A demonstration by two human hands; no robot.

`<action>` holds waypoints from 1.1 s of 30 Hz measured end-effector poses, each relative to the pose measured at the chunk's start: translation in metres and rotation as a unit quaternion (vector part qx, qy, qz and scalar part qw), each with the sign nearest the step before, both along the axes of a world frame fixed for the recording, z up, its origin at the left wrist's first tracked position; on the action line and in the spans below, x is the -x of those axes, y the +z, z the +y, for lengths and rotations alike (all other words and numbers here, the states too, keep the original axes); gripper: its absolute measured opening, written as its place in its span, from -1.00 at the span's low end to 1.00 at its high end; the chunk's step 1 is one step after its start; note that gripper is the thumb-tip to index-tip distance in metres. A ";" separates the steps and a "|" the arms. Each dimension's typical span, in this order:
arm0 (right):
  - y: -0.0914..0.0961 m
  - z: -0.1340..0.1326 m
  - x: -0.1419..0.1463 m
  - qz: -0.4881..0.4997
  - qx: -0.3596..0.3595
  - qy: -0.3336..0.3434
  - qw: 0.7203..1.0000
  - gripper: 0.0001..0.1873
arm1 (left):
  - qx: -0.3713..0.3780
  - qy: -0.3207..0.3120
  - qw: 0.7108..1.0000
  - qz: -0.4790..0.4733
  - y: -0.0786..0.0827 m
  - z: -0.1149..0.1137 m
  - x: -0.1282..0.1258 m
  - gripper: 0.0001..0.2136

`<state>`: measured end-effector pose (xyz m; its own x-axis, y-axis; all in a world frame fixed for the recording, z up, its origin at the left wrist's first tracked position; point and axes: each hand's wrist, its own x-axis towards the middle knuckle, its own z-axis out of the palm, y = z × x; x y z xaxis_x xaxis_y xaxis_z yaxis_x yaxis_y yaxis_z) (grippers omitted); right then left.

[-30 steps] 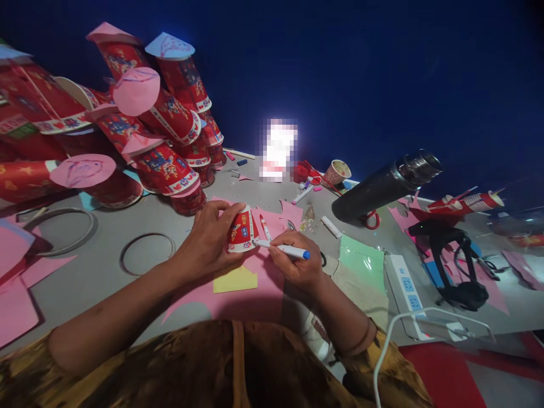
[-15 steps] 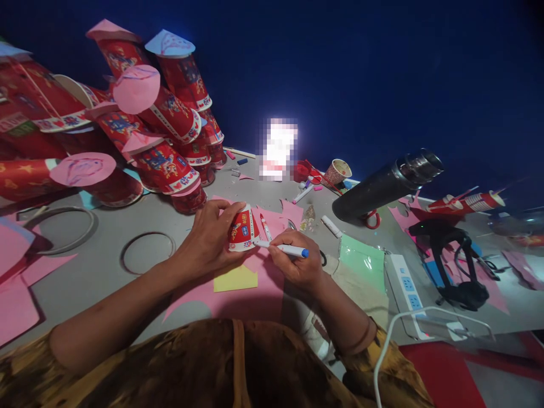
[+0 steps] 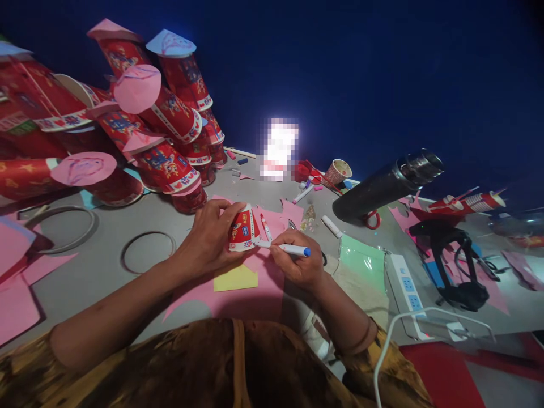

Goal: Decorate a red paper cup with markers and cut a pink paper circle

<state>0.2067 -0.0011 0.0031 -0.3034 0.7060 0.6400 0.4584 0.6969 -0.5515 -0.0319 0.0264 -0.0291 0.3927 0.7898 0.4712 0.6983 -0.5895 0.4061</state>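
Observation:
My left hand grips a red and white printed paper cup, with the thumb and fingers around its left side. A white marker with a blue end is pinched in my right hand. Its tip meets the cup's lower right side, near the white rim band. Behind the cup, a red and white marker rests on pink paper. A yellow paper piece lies on the pink sheet below my left hand.
Stacked red cups with paper cones fill the left side. A grey tape ring lies nearby. To the right are a dark thermos, a white marker, a green packet, a power strip and a black strap.
Almost nothing differs. My right hand and the marker have shifted very slightly to the right, still against the cup.

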 end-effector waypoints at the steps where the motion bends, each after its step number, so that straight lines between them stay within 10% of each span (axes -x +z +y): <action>1: 0.000 0.000 0.000 -0.003 0.003 0.003 1.000 -0.87 | 0.002 0.001 1.000 0.000 0.000 0.000 0.000 -0.21; 33: -0.005 -0.001 0.001 -0.002 0.026 0.026 0.999 -0.90 | -0.013 -0.009 1.000 0.014 -0.004 0.000 0.003 -0.19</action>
